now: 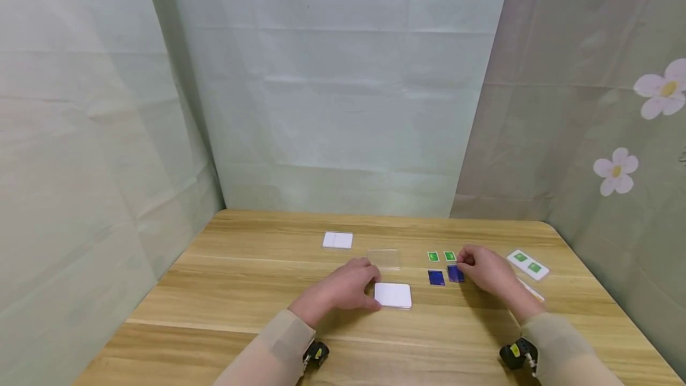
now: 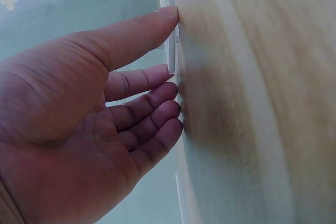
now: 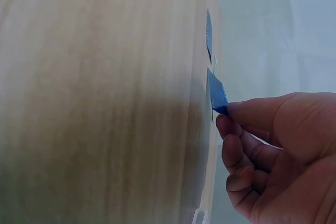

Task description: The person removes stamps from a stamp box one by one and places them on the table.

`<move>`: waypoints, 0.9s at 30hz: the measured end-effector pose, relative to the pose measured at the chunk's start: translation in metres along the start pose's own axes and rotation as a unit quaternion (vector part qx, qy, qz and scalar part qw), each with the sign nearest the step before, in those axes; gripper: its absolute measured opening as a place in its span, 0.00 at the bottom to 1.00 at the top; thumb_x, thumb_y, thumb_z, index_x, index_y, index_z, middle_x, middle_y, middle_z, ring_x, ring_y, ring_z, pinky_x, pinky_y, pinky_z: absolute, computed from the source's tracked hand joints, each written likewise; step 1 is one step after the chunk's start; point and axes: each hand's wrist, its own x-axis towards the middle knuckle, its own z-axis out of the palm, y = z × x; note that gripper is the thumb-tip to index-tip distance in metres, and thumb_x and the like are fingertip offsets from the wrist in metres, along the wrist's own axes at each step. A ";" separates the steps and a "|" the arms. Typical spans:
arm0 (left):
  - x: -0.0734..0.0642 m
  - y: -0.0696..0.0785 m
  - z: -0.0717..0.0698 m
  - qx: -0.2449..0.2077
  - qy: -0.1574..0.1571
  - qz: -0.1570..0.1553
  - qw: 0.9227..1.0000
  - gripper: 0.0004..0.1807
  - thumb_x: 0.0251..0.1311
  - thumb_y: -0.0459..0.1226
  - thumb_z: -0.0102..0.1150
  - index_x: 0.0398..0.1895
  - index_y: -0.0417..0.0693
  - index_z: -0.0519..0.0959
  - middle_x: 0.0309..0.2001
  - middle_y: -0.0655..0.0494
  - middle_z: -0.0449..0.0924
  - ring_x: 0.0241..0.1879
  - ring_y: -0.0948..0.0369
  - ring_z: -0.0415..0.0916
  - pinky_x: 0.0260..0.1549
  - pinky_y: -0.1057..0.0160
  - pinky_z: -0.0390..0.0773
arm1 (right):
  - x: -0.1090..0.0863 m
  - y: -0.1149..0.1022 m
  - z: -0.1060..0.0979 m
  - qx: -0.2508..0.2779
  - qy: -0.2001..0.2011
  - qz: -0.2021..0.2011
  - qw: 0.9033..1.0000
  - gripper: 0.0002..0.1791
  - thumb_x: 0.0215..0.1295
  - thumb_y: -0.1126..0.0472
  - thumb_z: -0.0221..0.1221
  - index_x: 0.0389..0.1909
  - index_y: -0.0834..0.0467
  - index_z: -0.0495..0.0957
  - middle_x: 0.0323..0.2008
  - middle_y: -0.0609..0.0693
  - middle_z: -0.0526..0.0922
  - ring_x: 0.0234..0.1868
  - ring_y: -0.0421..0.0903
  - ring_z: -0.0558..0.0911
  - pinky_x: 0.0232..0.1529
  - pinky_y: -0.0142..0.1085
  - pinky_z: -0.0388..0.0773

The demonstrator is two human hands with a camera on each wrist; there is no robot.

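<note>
My right hand (image 1: 486, 270) pinches one edge of a dark blue stamp (image 3: 217, 94) between thumb and forefinger. That stamp tilts up off the table. To its left a second blue stamp (image 1: 436, 277) lies flat, and behind them are two green stamps (image 1: 433, 256). My left hand (image 1: 345, 285) holds the left end of a white card in a clear case (image 1: 393, 295), thumb at the near corner and forefinger at the far one. In the left wrist view the other fingers (image 2: 164, 132) rest against the wooden table (image 1: 225, 308).
A clear rectangular plate (image 1: 383, 259) lies behind the white card. Farther back is another white card (image 1: 337, 240). On the right sits a white card with two green stamps (image 1: 528, 264), and a further card (image 1: 532, 290) is partly hidden by my right wrist.
</note>
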 end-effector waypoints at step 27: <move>0.001 0.001 0.000 0.001 -0.002 -0.009 1.000 0.23 0.58 0.46 0.86 0.50 0.48 0.86 0.46 0.59 0.78 0.46 0.62 0.70 0.50 0.63 0.76 | 0.004 0.002 0.002 -0.030 -0.021 -0.003 0.999 0.05 0.76 0.65 0.68 0.37 0.56 0.83 0.35 0.49 0.83 0.37 0.50 0.78 0.46 0.53 0.78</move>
